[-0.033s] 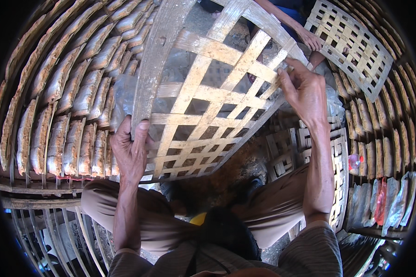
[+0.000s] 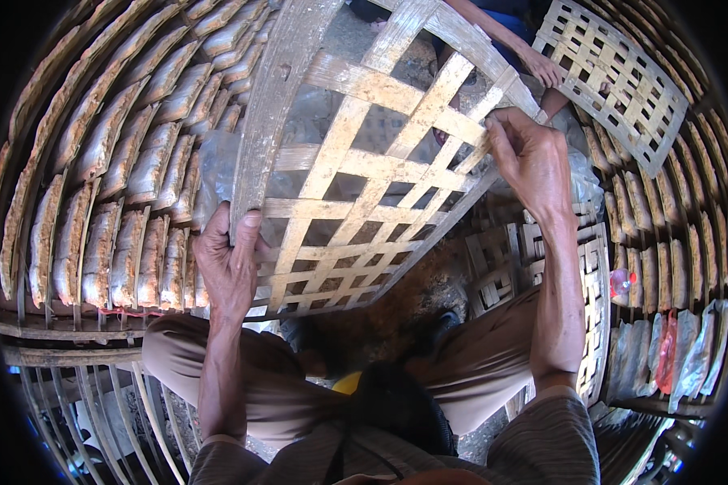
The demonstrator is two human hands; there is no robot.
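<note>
A woven bamboo panel (image 2: 364,164) with square gaps stands tilted in front of me, framed by flat grey-brown slats. My left hand (image 2: 230,255) is closed around its left frame slat (image 2: 271,105), the thumb lying on the near face. At the upper right edge, the fingers of my right hand (image 2: 534,153) are bent and pinch the panel where a slanting strip (image 2: 465,127) meets the frame. Part of those fingertips is hidden behind the thumb and the edge. Clear plastic sheeting (image 2: 218,166) shows behind the panel's left side.
Rows of slatted racks with pale, brown-edged slabs (image 2: 150,174) rise on the left; similar rows (image 2: 651,202) curve along the right. Another person's hand (image 2: 540,66) touches a second woven panel (image 2: 623,73). More woven panels (image 2: 570,250) lean beside my right knee. Folded plastic pieces (image 2: 667,352) stand at lower right.
My right index finger has curled in toward the thumb at the panel's edge. The panel and my left hand look unmoved.
</note>
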